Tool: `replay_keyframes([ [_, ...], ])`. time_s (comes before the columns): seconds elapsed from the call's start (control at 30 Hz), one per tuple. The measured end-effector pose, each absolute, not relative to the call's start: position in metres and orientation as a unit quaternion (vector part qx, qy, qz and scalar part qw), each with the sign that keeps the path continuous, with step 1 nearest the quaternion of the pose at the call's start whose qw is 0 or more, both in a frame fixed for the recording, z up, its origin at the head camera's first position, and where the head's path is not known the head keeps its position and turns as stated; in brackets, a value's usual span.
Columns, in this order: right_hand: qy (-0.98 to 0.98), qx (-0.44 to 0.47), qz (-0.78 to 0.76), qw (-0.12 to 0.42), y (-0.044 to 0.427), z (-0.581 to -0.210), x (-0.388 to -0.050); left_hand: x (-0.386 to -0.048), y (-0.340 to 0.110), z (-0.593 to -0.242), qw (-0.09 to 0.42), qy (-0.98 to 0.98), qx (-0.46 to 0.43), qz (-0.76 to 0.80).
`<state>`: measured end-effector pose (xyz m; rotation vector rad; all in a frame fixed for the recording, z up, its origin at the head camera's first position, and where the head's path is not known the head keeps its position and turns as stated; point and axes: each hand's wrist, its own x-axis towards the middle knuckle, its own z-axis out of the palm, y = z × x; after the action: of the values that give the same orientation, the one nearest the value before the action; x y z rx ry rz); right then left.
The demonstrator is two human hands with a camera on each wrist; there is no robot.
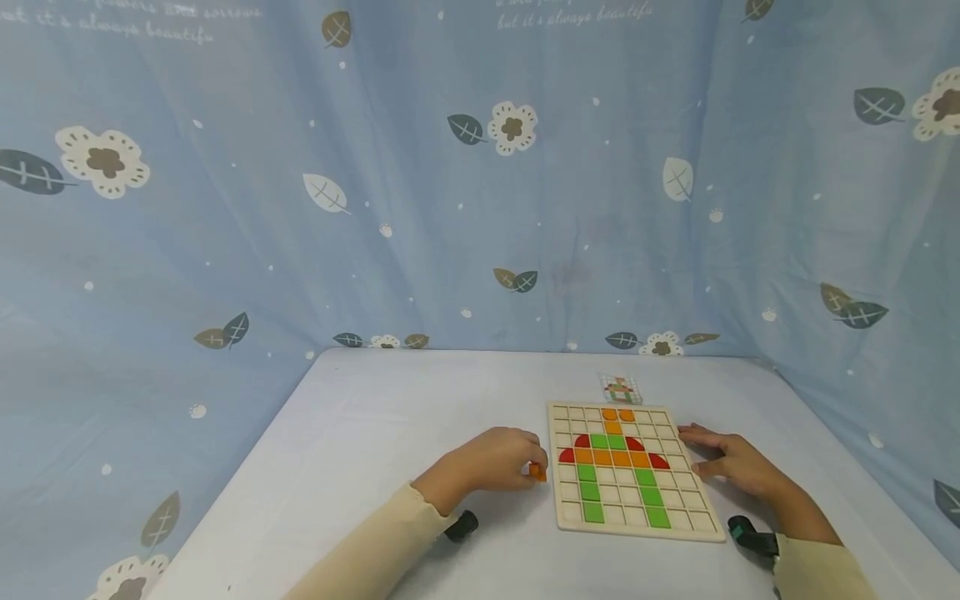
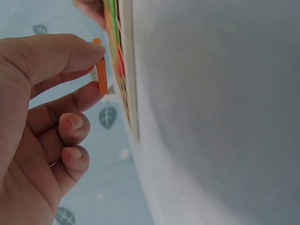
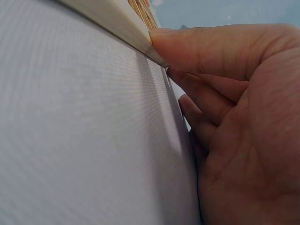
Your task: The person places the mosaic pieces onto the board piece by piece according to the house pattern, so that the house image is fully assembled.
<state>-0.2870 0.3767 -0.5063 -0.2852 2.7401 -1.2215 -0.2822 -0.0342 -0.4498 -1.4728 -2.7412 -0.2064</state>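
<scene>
My left hand pinches a small orange tile between thumb and fingertip, just left of the wooden grid board. In the left wrist view the tile appears edge-on, apart from the board. Orange, green and red pieces lie in the board's squares: orange rounds at the top, red curved pieces at the sides, and two green columns below. At the board's right edge rests my right hand, its thumb touching the rim and its fingers loosely extended.
A small card with a coloured grid picture lies behind the board. The white tabletop stretches left of it. A blue patterned curtain stands behind and at both sides. Dark wrist devices sit near both wrists.
</scene>
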Motion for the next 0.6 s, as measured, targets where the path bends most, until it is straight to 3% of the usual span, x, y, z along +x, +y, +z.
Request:
replay_keyframes([
  [0.6, 0.907, -0.087, -0.406, 0.063, 0.375, -0.505, -0.287, -0.275, 0.022, -0.449, 0.011, -0.853, -0.520, -0.041],
])
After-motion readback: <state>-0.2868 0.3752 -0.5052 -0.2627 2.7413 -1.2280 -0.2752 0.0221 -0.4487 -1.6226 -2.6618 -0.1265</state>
